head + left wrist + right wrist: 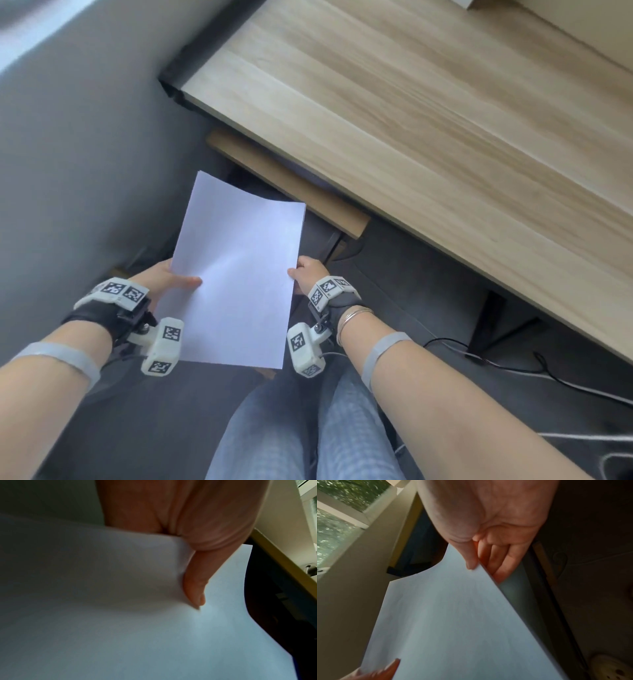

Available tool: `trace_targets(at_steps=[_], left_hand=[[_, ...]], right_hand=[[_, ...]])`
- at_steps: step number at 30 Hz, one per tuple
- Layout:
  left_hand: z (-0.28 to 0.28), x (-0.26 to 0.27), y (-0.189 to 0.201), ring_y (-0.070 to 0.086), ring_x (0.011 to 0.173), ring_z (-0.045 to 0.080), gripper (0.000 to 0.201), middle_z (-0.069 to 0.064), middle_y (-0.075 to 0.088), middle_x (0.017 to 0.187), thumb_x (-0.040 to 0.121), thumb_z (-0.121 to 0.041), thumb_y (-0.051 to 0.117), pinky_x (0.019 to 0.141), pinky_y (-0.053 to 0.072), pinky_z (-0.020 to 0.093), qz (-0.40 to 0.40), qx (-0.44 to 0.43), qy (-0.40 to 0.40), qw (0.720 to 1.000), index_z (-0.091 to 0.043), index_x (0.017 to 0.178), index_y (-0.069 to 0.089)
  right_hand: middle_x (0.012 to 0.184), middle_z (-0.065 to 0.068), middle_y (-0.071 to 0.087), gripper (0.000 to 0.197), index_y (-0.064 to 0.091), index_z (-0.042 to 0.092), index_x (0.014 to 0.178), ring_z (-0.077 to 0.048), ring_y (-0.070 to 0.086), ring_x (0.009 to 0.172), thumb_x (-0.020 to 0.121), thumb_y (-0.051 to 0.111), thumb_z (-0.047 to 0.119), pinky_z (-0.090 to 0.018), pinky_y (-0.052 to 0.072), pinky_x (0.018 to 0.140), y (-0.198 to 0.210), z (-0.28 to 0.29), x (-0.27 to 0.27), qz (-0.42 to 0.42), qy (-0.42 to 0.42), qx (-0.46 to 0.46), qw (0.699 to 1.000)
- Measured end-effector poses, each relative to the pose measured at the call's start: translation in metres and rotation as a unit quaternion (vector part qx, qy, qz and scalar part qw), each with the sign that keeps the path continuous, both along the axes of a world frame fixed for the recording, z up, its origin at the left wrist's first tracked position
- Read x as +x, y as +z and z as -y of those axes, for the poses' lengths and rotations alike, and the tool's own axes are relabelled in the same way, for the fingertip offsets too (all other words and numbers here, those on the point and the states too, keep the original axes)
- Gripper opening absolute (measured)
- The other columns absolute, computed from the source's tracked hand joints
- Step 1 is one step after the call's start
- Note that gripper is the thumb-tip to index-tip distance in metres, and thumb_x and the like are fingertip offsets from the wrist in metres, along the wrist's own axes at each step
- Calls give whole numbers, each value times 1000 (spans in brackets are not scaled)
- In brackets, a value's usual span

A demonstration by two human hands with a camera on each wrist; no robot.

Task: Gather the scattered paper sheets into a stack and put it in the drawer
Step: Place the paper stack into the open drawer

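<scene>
A white paper stack (pixel 239 270) hangs in the air in front of my lap, below the desk's near edge. My left hand (pixel 171 279) pinches its left edge, thumb on top (pixel 193 588) of the paper stack (pixel 120 615). My right hand (pixel 305 274) pinches the right edge, with the thumb (pixel 471 559) above the paper stack (pixel 453 622) and the fingers underneath. The wooden drawer (pixel 294 185) sticks out from under the desk just beyond the stack's far end; its inside is hidden.
The light wooden desk top (pixel 428 120) fills the upper right. A grey wall (pixel 68 154) runs along the left. Black cables (pixel 513 366) lie on the dark floor at the right, by a desk leg (pixel 489 322). My knees in jeans (pixel 308 428) are below.
</scene>
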State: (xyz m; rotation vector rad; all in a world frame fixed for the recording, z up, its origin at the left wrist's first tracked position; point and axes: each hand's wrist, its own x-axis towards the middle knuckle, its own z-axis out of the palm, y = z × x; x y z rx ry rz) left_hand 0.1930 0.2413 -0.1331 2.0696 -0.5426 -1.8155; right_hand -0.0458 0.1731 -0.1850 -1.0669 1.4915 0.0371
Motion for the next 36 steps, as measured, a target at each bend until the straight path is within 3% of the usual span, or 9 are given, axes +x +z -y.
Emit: trace_targets(at_steps=[4, 7, 12, 15, 18, 21, 26, 31, 36], left_hand=[[13, 6, -24, 61, 88, 24, 38, 6, 65, 100, 88, 3, 56, 70, 46, 33, 5, 18, -27, 999, -13, 122, 52], [30, 11, -40, 60, 95, 32, 39, 16, 63, 108, 88, 6, 55, 79, 48, 37, 13, 15, -46, 999, -10, 123, 53], [59, 15, -66, 58, 94, 31, 37, 13, 63, 99, 86, 7, 58, 89, 45, 41, 50, 17, -104, 993, -8, 120, 55], [70, 14, -84, 58, 99, 32, 35, 16, 63, 107, 85, 4, 61, 98, 42, 43, 65, 25, -130, 989, -9, 117, 56], [81, 12, -103, 60, 89, 29, 33, 15, 66, 97, 85, 4, 62, 87, 46, 39, 72, 21, -133, 988, -9, 114, 58], [92, 9, -122, 59, 77, 26, 28, 4, 68, 75, 84, 7, 61, 77, 47, 34, 74, 20, -135, 988, -9, 107, 60], [92, 11, -140, 59, 94, 30, 36, 18, 65, 100, 82, 1, 65, 98, 42, 43, 104, 48, -154, 981, -6, 117, 59], [116, 1, -153, 57, 92, 26, 34, 17, 63, 102, 84, 0, 64, 85, 41, 31, 129, 42, -209, 968, -1, 118, 59], [143, -11, -158, 62, 98, 29, 37, 23, 65, 116, 82, -4, 68, 94, 45, 37, 142, 21, -218, 965, -1, 118, 60]], right_hand=[[94, -11, 61, 24, 61, 8, 110, -20, 60, 73, 91, 45, 4, -30, 56, 69, -12, 3, -8, 32, -61, 45, 997], [110, -13, 67, 35, 53, 9, 127, -17, 64, 77, 95, 41, 7, -16, 47, 60, -19, 11, -17, 47, -71, 52, 995], [132, -14, 57, 46, 35, 12, 144, -22, 62, 100, 98, 41, 17, -18, 47, 70, -28, 27, -25, 78, -76, 86, 990], [140, -13, 50, 54, 25, 16, 148, -25, 58, 118, 98, 44, 20, -23, 47, 82, -39, 31, -24, 79, -75, 108, 988], [145, -14, 44, 59, 20, 16, 150, -29, 50, 128, 97, 45, 16, -34, 44, 101, -51, 33, -20, 81, -85, 122, 986], [139, -19, 49, 50, 32, 12, 144, -37, 47, 129, 95, 43, 12, -45, 37, 111, -62, 36, -16, 60, -59, 90, 992], [154, -12, 27, 62, 17, 12, 150, -25, 32, 141, 96, 45, 19, -39, 28, 117, -68, 43, -8, 57, -19, 97, 993], [139, -12, 50, 43, 44, 11, 137, -27, 52, 123, 95, 46, 12, -35, 40, 108, -72, 60, -13, 55, -70, 54, 995], [123, -18, 62, 32, 57, 5, 123, -15, 57, 80, 93, 45, 5, -24, 45, 79, -70, 72, -22, 53, -121, 40, 990]])
